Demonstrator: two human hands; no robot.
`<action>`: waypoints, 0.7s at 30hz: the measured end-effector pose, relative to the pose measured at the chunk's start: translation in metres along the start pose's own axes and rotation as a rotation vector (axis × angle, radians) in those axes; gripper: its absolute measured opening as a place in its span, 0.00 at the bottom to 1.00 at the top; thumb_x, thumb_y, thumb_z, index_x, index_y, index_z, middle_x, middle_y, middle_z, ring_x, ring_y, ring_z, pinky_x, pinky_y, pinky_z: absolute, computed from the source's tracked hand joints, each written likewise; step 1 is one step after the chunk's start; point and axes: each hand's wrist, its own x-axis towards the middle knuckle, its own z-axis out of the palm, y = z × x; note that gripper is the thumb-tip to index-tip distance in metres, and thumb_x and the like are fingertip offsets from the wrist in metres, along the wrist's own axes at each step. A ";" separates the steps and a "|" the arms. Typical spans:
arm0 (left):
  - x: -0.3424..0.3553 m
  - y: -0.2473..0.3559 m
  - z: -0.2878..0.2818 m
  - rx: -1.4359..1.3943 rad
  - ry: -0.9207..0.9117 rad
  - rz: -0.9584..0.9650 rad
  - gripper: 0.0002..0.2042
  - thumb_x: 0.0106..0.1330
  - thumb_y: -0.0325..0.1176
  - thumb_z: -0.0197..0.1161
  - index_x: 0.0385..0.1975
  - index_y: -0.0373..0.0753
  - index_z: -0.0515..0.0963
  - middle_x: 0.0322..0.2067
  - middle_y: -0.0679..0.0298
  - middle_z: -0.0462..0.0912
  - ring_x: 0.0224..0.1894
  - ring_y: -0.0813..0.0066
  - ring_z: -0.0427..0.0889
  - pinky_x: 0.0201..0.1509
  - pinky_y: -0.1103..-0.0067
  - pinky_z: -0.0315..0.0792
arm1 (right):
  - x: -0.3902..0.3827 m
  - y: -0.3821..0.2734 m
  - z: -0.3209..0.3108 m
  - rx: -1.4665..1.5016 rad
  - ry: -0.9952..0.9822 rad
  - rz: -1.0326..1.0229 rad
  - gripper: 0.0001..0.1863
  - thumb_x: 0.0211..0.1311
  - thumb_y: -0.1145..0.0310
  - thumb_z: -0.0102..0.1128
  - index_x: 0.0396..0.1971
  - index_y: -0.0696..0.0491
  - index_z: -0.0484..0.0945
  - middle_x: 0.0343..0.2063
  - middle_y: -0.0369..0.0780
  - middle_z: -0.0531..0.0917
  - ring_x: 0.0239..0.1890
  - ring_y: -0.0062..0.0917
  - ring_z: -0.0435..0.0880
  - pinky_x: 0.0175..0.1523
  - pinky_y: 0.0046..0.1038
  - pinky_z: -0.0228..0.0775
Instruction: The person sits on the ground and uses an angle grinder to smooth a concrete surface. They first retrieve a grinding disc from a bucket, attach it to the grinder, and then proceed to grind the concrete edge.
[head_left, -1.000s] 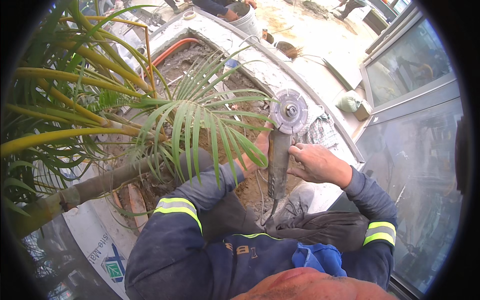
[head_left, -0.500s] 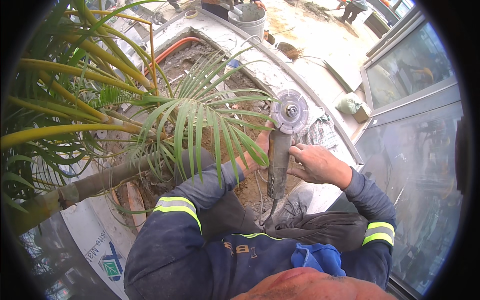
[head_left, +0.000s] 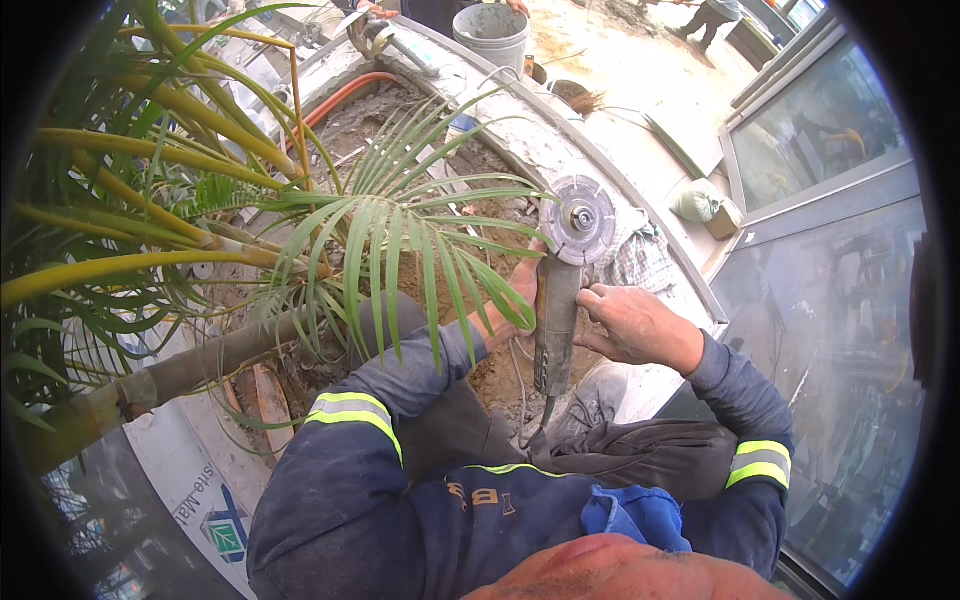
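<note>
An angle grinder (head_left: 556, 325) stands upright in front of me, its cutting disc (head_left: 580, 220) at the far end and its cord at the near end. My left hand (head_left: 522, 288) is closed round the grinder's left side, partly covered by palm fronds (head_left: 400, 230). My right hand (head_left: 640, 325) presses its curled fingers and thumb against the right side of the body. What lies under those fingertips is hidden. A checked cloth (head_left: 640, 260) lies just beyond the disc on the right.
Palm stems (head_left: 120, 265) crowd the left side above the dug soil. An orange pipe (head_left: 345, 95) crosses the bed's far corner. Past the low wall (head_left: 480, 110) stands a grey bucket (head_left: 492, 38), with other people nearby. Glass panels (head_left: 820, 330) rise at the right.
Another person's hand and a metal tool now show over the wall's far corner, where a tape roll was visible before. My hands and the grinder have hardly moved.
</note>
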 end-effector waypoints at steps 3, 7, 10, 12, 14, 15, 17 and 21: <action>0.000 -0.001 -0.003 -0.019 -0.021 0.012 0.43 0.65 0.78 0.49 0.60 0.41 0.74 0.51 0.59 0.82 0.53 0.68 0.83 0.60 0.64 0.80 | 0.001 0.000 0.000 -0.005 -0.002 0.001 0.23 0.61 0.58 0.72 0.44 0.58 0.72 0.35 0.48 0.79 0.39 0.48 0.82 0.41 0.46 0.73; 0.002 0.000 -0.004 -0.020 -0.035 0.014 0.43 0.64 0.77 0.51 0.61 0.41 0.74 0.52 0.59 0.82 0.54 0.67 0.83 0.60 0.64 0.80 | 0.001 0.001 0.001 -0.011 -0.011 0.001 0.23 0.61 0.58 0.72 0.43 0.59 0.72 0.34 0.48 0.78 0.38 0.48 0.82 0.41 0.45 0.73; 0.002 -0.001 -0.004 -0.010 -0.019 0.027 0.43 0.64 0.77 0.52 0.61 0.41 0.73 0.52 0.58 0.82 0.54 0.67 0.83 0.60 0.63 0.79 | 0.001 0.003 0.003 -0.020 -0.009 -0.001 0.23 0.61 0.58 0.72 0.42 0.59 0.72 0.34 0.48 0.78 0.38 0.48 0.82 0.40 0.45 0.73; 0.002 -0.002 -0.004 -0.003 -0.019 0.030 0.43 0.65 0.77 0.51 0.62 0.41 0.73 0.53 0.58 0.82 0.54 0.66 0.83 0.61 0.63 0.79 | 0.001 0.003 0.003 -0.023 -0.009 -0.001 0.23 0.60 0.58 0.72 0.42 0.59 0.72 0.34 0.48 0.78 0.37 0.48 0.82 0.40 0.45 0.73; 0.002 0.000 -0.008 0.002 -0.042 0.024 0.43 0.65 0.77 0.50 0.62 0.41 0.73 0.53 0.57 0.82 0.55 0.65 0.83 0.61 0.63 0.79 | 0.002 0.002 0.002 -0.022 -0.010 0.000 0.23 0.60 0.58 0.73 0.42 0.59 0.72 0.33 0.48 0.78 0.37 0.47 0.82 0.40 0.45 0.72; 0.003 0.000 -0.008 0.003 -0.037 0.021 0.43 0.66 0.77 0.49 0.62 0.41 0.73 0.53 0.57 0.82 0.54 0.65 0.83 0.60 0.63 0.79 | 0.002 0.002 0.002 -0.021 -0.012 0.002 0.23 0.60 0.59 0.73 0.42 0.59 0.72 0.33 0.48 0.78 0.37 0.48 0.82 0.40 0.45 0.73; 0.003 -0.001 -0.009 0.005 -0.027 0.014 0.42 0.67 0.76 0.47 0.62 0.41 0.73 0.52 0.57 0.82 0.54 0.65 0.83 0.60 0.63 0.79 | 0.002 0.001 0.002 -0.020 -0.014 0.006 0.23 0.60 0.59 0.73 0.42 0.59 0.72 0.34 0.48 0.78 0.37 0.48 0.82 0.40 0.45 0.73; 0.002 0.000 -0.001 -0.001 0.031 0.014 0.40 0.70 0.74 0.44 0.60 0.40 0.74 0.50 0.58 0.83 0.52 0.66 0.84 0.58 0.63 0.80 | 0.003 -0.003 0.000 -0.021 -0.037 0.037 0.23 0.59 0.59 0.73 0.41 0.59 0.72 0.34 0.49 0.79 0.37 0.49 0.83 0.40 0.46 0.74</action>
